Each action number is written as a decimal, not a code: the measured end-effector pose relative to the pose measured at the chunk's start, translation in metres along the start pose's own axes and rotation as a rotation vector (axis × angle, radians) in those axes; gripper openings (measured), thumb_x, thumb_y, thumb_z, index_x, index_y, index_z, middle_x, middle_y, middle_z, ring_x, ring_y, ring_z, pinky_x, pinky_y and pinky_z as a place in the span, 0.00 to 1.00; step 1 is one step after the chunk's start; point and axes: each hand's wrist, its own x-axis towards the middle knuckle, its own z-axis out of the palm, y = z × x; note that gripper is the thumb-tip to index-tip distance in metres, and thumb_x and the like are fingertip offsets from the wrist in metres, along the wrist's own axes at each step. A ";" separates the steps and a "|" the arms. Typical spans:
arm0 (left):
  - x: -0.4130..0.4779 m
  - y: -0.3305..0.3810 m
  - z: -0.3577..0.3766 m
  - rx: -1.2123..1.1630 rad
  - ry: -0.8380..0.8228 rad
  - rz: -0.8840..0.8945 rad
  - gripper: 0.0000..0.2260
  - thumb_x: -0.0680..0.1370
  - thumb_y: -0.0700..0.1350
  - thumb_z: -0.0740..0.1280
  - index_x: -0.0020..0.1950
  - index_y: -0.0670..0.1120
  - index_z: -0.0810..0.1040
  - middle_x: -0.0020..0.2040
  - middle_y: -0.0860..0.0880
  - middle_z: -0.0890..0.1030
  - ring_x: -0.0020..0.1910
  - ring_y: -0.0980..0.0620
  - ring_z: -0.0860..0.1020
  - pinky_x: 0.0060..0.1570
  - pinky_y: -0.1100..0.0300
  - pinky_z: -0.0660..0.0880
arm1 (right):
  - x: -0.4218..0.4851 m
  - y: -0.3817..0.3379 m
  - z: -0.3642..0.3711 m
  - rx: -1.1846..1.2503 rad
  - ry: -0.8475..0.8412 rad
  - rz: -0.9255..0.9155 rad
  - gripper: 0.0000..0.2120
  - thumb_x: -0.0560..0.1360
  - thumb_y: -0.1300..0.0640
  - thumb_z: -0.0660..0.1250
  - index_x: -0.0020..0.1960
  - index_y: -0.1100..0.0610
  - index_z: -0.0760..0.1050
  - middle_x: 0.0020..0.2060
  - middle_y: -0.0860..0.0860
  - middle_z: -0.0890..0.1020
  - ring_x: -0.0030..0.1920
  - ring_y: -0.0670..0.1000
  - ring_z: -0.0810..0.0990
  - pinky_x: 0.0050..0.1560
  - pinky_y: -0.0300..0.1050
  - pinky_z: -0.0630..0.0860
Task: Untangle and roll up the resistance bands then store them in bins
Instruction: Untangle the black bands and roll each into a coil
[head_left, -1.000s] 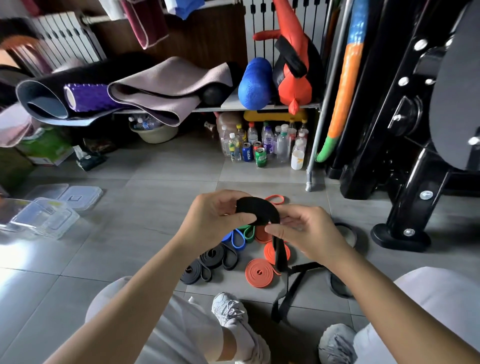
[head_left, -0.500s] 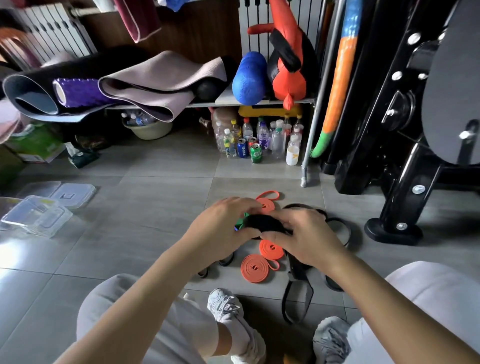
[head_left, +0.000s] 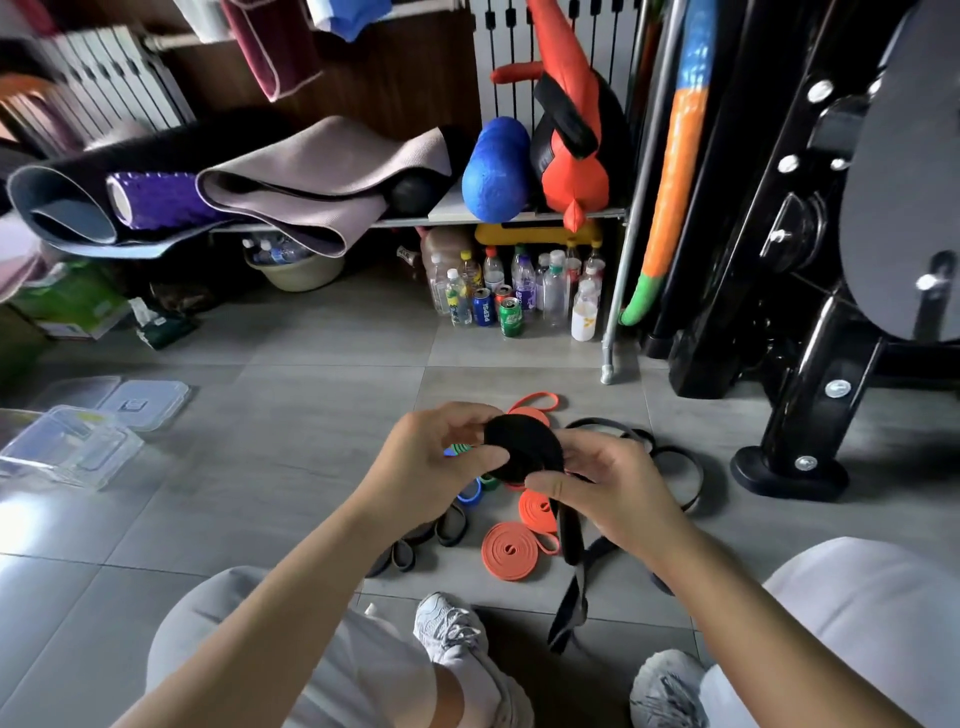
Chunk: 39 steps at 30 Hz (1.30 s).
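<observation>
- A flat, round black coil of rubber resistance band was held above the floor between both hands, near the middle of the view.
- The coil's left edge was pinched by the left hand, thumb in front and fingers curled behind: a narrow grip, closed on the band.
- Its right and lower edge was clasped by the right hand, with the fingers curled round it.
- From under the right hand, the unrolled black tail was seen hanging almost straight down. Its long axis ran toward the person, and its end lay on the grey tiled floor.
- The right hand was judged the nearer to that tail, so the feeding would likely fall to it while the coil was turned by the left.
- Below the hands, rolled orange bands, small dark rolled bands and blue and green bands were laid on the floor. Loose black loops were spread to the right.
- The clear plastic bins were set well apart at far left, on the left hand's side.
</observation>
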 end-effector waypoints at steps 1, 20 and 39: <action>-0.001 0.000 0.002 -0.108 0.014 -0.028 0.13 0.71 0.35 0.72 0.47 0.53 0.80 0.45 0.45 0.84 0.47 0.51 0.81 0.54 0.52 0.76 | 0.001 0.000 0.001 0.088 0.011 -0.005 0.15 0.65 0.63 0.76 0.47 0.47 0.81 0.43 0.47 0.86 0.47 0.48 0.84 0.52 0.43 0.78; 0.014 0.009 -0.011 0.396 -0.136 0.098 0.13 0.69 0.40 0.74 0.50 0.55 0.82 0.36 0.71 0.77 0.40 0.69 0.75 0.42 0.78 0.67 | 0.012 -0.012 -0.001 -0.146 -0.024 -0.031 0.16 0.67 0.61 0.76 0.45 0.41 0.80 0.43 0.46 0.86 0.45 0.46 0.84 0.53 0.53 0.79; 0.001 0.017 -0.024 -0.443 0.047 -0.044 0.14 0.67 0.34 0.71 0.48 0.49 0.79 0.42 0.52 0.84 0.43 0.55 0.82 0.47 0.59 0.79 | 0.033 -0.039 0.003 0.041 -0.041 -0.157 0.16 0.69 0.66 0.73 0.45 0.44 0.81 0.42 0.44 0.86 0.45 0.46 0.84 0.48 0.35 0.78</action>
